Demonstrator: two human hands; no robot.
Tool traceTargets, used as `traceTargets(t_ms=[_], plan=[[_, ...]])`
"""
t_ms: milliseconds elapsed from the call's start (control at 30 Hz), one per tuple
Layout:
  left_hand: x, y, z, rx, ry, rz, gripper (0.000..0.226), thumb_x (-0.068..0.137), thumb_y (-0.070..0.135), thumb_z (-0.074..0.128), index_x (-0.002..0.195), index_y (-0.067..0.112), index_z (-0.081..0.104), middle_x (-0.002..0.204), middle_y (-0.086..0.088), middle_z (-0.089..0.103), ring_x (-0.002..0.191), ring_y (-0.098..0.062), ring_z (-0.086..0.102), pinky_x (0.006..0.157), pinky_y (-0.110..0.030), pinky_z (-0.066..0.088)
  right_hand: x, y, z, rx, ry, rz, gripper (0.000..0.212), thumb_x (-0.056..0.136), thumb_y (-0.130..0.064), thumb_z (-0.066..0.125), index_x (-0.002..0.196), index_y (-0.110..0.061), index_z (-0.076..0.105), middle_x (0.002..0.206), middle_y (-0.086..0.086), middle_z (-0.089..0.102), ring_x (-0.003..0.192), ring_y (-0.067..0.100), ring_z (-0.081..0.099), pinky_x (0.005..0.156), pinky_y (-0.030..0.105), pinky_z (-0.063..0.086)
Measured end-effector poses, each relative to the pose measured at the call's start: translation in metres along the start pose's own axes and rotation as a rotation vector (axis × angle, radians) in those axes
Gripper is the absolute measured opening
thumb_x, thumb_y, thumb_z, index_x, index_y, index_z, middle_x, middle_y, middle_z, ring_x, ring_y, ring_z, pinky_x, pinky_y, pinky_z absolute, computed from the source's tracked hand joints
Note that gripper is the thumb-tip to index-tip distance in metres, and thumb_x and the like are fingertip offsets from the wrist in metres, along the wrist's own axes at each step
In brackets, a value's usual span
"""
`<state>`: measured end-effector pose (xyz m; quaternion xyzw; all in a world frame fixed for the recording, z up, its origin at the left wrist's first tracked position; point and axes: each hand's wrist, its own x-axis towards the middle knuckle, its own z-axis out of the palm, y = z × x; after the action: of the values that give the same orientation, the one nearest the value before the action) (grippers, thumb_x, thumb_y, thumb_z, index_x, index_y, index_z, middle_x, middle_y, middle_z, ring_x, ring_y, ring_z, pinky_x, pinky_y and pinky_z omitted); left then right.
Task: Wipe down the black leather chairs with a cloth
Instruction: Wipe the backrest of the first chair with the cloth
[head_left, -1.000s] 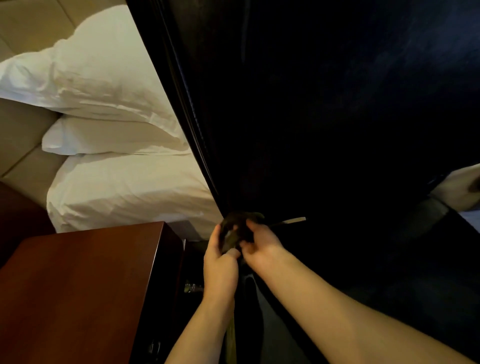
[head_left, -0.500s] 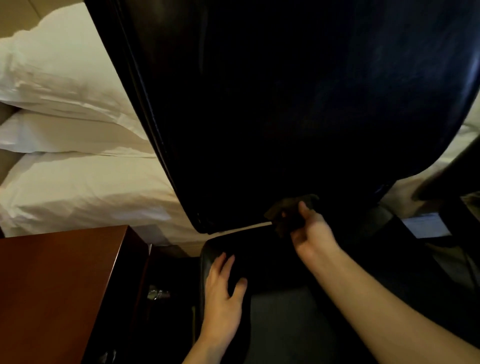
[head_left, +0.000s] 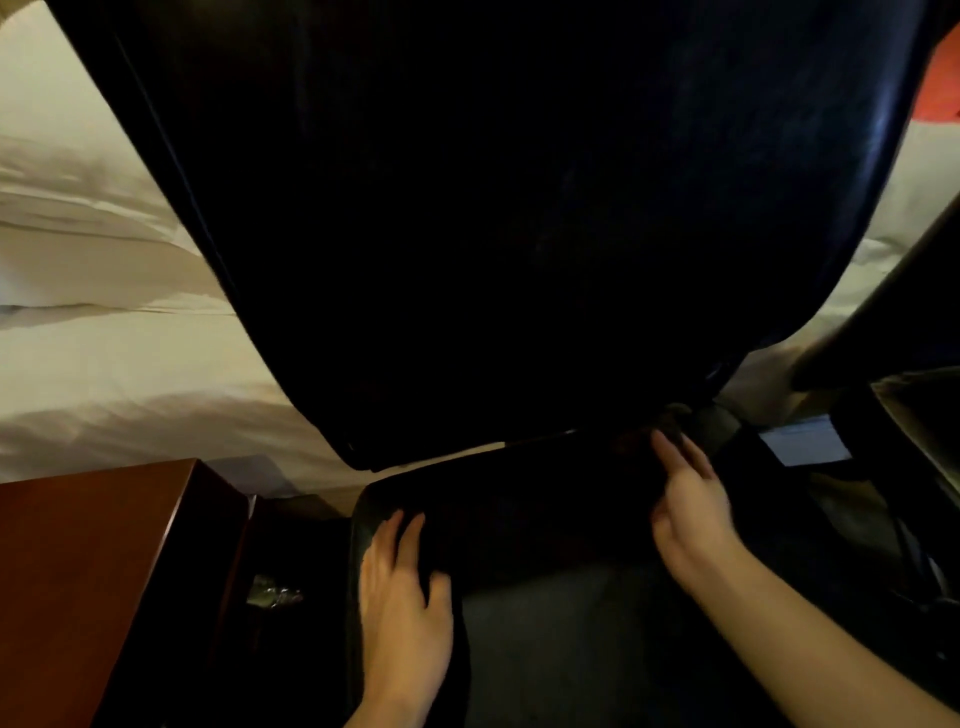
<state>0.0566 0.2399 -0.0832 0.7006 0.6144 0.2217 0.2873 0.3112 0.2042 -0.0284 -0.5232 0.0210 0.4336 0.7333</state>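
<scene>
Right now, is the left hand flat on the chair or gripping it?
Flat: the left hand rests on the seat edge, fingers straight.

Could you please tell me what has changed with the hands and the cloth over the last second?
The left hand let go of the cloth and now lies flat on the seat edge; the right hand carried the cloth rightward along the backrest base. The nightstand stayed put.
</scene>
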Motion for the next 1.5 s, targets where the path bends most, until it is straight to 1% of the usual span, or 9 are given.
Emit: traceTargets(t_ms=[133, 267, 333, 700, 900, 1067, 1200, 1367, 1500], plan=[[-0.005, 0.055, 0.037, -0.051, 0.031, 0.209, 0.061, 0.092, 0.013, 0.056, 0.151, 0.019, 0.042, 0.158, 0.003, 0.034, 0.149, -0.019, 0.025, 0.124, -0.032, 0.016, 0.005, -0.02, -0.036, -0.178, -0.027, -0.027, 0.036, 0.098, -0.011, 0.051, 0.13, -0.028, 0.051, 0.111, 0.006, 0.068, 0.102, 0.022, 0.067, 0.091, 0.04, 0.052], [0.003, 0.09, 0.083, -0.013, -0.139, 0.392, 0.052, 0.107, 0.039, 0.033, 0.158, 0.032, 0.024, 0.16, 0.024, 0.011, 0.152, -0.002, 0.005, 0.124, -0.022, 0.004, 0.025, -0.04, -0.039, -0.422, 0.038, -0.198, 0.032, 0.096, -0.021, 0.059, 0.126, -0.027, 0.054, 0.117, 0.005, 0.065, 0.106, 0.023, 0.063, 0.096, 0.043, 0.05], [0.005, 0.093, 0.097, 0.13, -0.095, 0.473, 0.052, 0.108, 0.044, 0.021, 0.153, 0.026, 0.039, 0.161, 0.013, 0.028, 0.15, -0.009, 0.022, 0.12, -0.026, 0.01, 0.049, -0.056, -0.039, -0.438, 0.17, -0.245, 0.038, 0.096, -0.023, 0.058, 0.133, -0.021, 0.051, 0.122, 0.007, 0.06, 0.111, 0.027, 0.058, 0.1, 0.045, 0.047], [0.004, 0.093, 0.108, 0.314, -0.057, 0.417, 0.052, 0.102, 0.043, 0.029, 0.15, 0.028, 0.043, 0.159, 0.009, 0.036, 0.149, -0.009, 0.026, 0.118, -0.034, 0.017, 0.106, -0.06, -0.031, -0.859, 0.108, -0.164, 0.035, 0.095, -0.026, 0.058, 0.123, -0.005, 0.058, 0.114, 0.019, 0.064, 0.107, 0.038, 0.059, 0.096, 0.046, 0.047], [0.004, 0.089, 0.109, 0.249, -0.024, 0.438, 0.054, 0.102, 0.043, 0.024, 0.153, 0.031, 0.037, 0.162, 0.014, 0.026, 0.15, 0.001, 0.008, 0.122, -0.025, 0.004, 0.111, -0.098, -0.042, -0.457, 0.064, -0.121, 0.011, 0.093, -0.015, 0.063, 0.096, -0.005, 0.064, 0.063, 0.004, 0.066, 0.057, 0.013, 0.063, 0.055, 0.023, 0.048], [0.002, 0.087, 0.11, 0.248, -0.014, 0.448, 0.054, 0.101, 0.041, 0.028, 0.153, 0.03, 0.038, 0.162, 0.014, 0.026, 0.151, -0.001, 0.01, 0.122, -0.027, 0.008, 0.129, -0.098, -0.044, -0.395, 0.13, -0.23, 0.048, 0.086, -0.033, 0.07, 0.124, -0.007, 0.056, 0.113, 0.016, 0.065, 0.105, 0.031, 0.063, 0.093, 0.044, 0.051], [0.004, 0.086, 0.112, 0.253, -0.001, 0.466, 0.053, 0.1, 0.039, 0.033, 0.151, 0.029, 0.042, 0.161, 0.012, 0.031, 0.15, -0.007, 0.022, 0.121, -0.03, 0.015, 0.126, -0.069, -0.032, -0.402, 0.156, -0.238, 0.054, 0.087, -0.035, 0.068, 0.121, 0.004, 0.053, 0.115, 0.023, 0.062, 0.108, 0.034, 0.061, 0.082, 0.034, 0.046], [0.004, 0.086, 0.112, 0.249, 0.02, 0.477, 0.052, 0.098, 0.036, 0.037, 0.149, 0.028, 0.046, 0.159, 0.012, 0.035, 0.148, -0.006, 0.023, 0.119, -0.029, 0.017, 0.122, -0.064, -0.031, -0.546, 0.266, -0.126, 0.042, 0.097, -0.016, 0.056, 0.13, 0.006, 0.042, 0.125, 0.023, 0.053, 0.119, 0.037, 0.052, 0.099, 0.039, 0.04], [0.005, 0.086, 0.112, 0.25, 0.035, 0.475, 0.052, 0.099, 0.036, 0.037, 0.149, 0.028, 0.045, 0.159, 0.012, 0.035, 0.149, -0.005, 0.021, 0.121, -0.027, 0.012, 0.129, -0.079, -0.026, -0.719, 0.276, -0.075, 0.043, 0.093, -0.021, 0.059, 0.124, 0.008, 0.053, 0.114, 0.024, 0.06, 0.11, 0.04, 0.058, 0.079, 0.037, 0.043]])
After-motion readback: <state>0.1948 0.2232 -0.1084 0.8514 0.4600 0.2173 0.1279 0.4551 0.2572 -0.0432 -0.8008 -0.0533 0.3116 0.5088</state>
